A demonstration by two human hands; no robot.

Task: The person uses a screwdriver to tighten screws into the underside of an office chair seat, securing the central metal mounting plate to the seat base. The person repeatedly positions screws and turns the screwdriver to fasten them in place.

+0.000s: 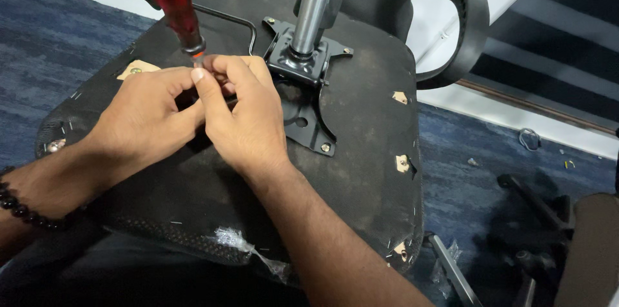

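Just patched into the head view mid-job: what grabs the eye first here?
The red-handled screwdriver stands out at top left, its tip down among the fingers of both hands. The left hand and right hand meet at the centre of the upturned black chair seat. Just right of them, a silver gas-lift column rises from the black metal mounting plate.

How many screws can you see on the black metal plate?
3 screws: one at the plate's near corner, one at the far left corner, one at the far right. The hands may hide more.
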